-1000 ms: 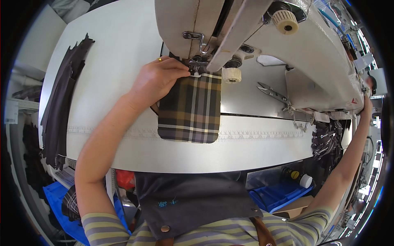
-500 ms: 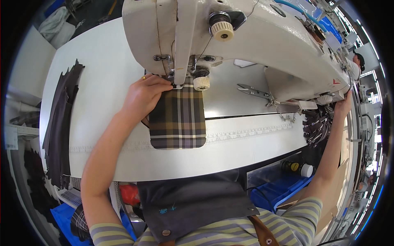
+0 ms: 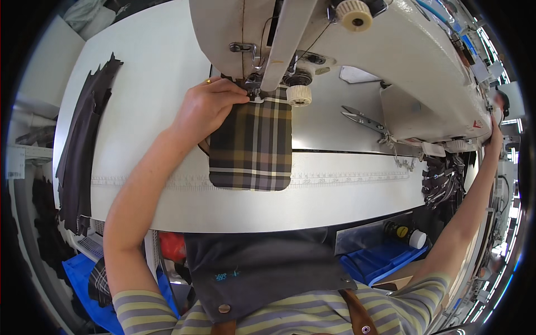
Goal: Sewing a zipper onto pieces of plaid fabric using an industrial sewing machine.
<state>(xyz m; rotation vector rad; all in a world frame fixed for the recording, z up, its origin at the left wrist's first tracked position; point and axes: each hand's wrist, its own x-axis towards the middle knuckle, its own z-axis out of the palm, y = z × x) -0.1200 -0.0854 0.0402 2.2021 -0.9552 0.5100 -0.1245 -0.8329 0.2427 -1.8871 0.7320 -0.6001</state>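
Observation:
My left hand [image 3: 209, 109] pinches the upper left edge of a plaid fabric piece [image 3: 251, 148], its thumb and fingers pressed together close beside the presser foot [image 3: 254, 86]. The fabric is brown, black and white with rounded lower corners, and its top runs under the foot of a white sewing machine [image 3: 430, 61]. Part of a dark strip or loop [image 3: 204, 146] sticks out at its left edge. Far to the right, my right hand [image 3: 494, 137] lies against the end of the machine; its fingers are mostly hidden there.
Dark jagged strips [image 3: 84, 145] lie along the table's left side. Metal scissors [image 3: 365, 121] rest on the machine bed, right of the needle. A printed ruler scale [image 3: 335, 180] crosses the white table. Dark pieces with metal fittings [image 3: 443, 181] hang at the right; a blue tray [image 3: 385, 262] sits below.
The whole view has shifted, putting the machine farther up and right. My left hand keeps its pinch beside the foot. My right hand has moved a little higher along the machine's end.

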